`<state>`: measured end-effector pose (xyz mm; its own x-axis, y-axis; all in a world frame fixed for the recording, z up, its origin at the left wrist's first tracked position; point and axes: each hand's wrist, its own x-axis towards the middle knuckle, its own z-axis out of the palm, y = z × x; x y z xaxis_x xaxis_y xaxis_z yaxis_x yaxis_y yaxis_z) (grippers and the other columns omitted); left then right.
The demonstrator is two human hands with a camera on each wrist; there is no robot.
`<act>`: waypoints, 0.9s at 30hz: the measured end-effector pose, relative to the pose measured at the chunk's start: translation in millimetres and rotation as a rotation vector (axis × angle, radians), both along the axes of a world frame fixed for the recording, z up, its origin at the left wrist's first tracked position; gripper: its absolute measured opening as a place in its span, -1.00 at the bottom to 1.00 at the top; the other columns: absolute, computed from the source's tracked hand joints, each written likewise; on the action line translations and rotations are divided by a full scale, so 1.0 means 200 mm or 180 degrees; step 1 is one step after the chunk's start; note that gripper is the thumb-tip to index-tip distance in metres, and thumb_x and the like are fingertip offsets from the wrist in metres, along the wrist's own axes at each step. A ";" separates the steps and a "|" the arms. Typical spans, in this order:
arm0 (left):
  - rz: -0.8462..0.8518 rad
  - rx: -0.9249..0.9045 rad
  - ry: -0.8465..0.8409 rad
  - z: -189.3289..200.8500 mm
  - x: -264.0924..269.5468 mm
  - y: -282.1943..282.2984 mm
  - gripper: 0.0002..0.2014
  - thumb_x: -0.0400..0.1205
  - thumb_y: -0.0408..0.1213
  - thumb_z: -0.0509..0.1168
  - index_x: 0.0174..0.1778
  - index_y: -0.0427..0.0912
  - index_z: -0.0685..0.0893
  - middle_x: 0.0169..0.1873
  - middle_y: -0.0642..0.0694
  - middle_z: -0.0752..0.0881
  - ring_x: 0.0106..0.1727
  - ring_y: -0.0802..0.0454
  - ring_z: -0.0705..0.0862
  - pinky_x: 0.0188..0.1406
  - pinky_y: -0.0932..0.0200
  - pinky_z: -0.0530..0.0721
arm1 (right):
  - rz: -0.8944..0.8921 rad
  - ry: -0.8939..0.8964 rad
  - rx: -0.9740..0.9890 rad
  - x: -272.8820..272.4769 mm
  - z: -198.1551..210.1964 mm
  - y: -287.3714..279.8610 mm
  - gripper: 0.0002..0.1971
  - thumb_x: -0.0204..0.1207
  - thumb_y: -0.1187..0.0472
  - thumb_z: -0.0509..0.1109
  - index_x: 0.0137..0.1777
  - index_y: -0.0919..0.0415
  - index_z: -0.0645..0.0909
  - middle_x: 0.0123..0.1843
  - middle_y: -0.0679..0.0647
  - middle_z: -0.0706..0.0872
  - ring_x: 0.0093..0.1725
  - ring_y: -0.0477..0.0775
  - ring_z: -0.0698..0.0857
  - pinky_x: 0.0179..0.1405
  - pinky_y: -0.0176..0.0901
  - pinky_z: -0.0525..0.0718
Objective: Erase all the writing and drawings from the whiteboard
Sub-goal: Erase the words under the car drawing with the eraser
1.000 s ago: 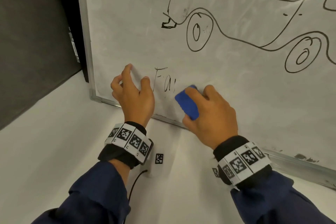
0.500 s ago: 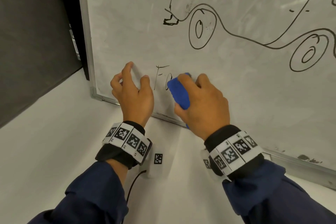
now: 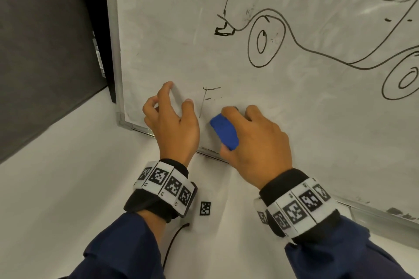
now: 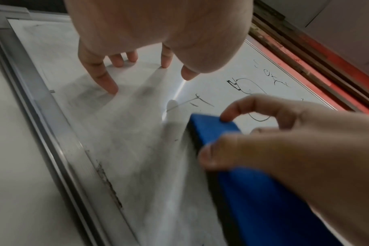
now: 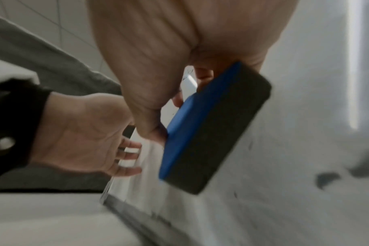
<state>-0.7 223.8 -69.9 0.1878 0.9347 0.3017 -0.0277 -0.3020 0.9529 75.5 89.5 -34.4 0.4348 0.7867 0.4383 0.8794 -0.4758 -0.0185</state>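
The whiteboard (image 3: 172, 29) (image 4: 137, 149) (image 5: 284, 166) fills the head view, with a black line drawing of a car (image 3: 294, 36) at upper right. Low on the board a black letter F (image 3: 205, 99) (image 4: 198, 101) stands alone. My right hand (image 3: 256, 142) (image 4: 284, 149) (image 5: 150, 83) grips a blue eraser (image 3: 224, 131) (image 4: 242, 166) (image 5: 211, 128) with a dark felt face, just right of and below the F, felt toward the board. My left hand (image 3: 174, 124) (image 4: 150, 50) (image 5: 84, 141) rests its spread fingertips on the board left of the F.
The board's metal frame (image 3: 118, 52) (image 4: 53, 133) runs along the left and bottom edges above a white wall (image 3: 56, 176). A dark grey panel (image 3: 45, 52) lies to the left. A small square tag (image 3: 205, 208) and a thin black cable (image 3: 172, 242) sit below my left wrist.
The eraser swept left over the letters after the F and came back down to the right. Only the F is left of the word. My left hand stayed in place.
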 end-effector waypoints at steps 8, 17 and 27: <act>-0.0099 -0.0025 -0.0040 -0.01 -0.02 0.02 -0.48 0.65 -0.29 0.19 0.52 0.24 0.43 0.45 0.00 0.29 0.48 -0.08 0.37 0.08 0.49 0.32 | 0.0084 -0.0133 -0.0069 -0.01 0.00 0.04 -0.39 0.34 0.01 0.56 0.37 -0.12 0.42 -0.09 -0.03 0.37 -0.33 0.04 0.41 -0.53 -0.19 0.41; -0.0077 -0.0065 0.0022 0.03 -0.05 0.05 -0.52 0.64 -0.29 0.26 0.46 0.23 0.49 0.41 -0.06 0.35 0.40 -0.02 0.46 0.24 0.33 0.47 | 0.0159 -0.0291 0.0310 -0.05 0.05 0.12 -0.42 0.30 0.04 0.58 0.35 -0.01 0.55 -0.10 0.06 0.44 -0.33 0.07 0.39 -0.50 -0.19 0.35; 0.0074 -0.0175 0.0151 0.02 -0.08 0.11 -0.43 0.66 -0.15 0.30 0.58 0.29 0.35 0.56 -0.08 0.22 0.56 -0.07 0.29 0.35 0.20 0.33 | 0.0359 -0.0345 0.0253 -0.02 0.03 0.15 -0.43 0.31 0.07 0.61 0.33 0.00 0.54 -0.09 0.08 0.46 -0.29 0.06 0.40 -0.55 -0.18 0.44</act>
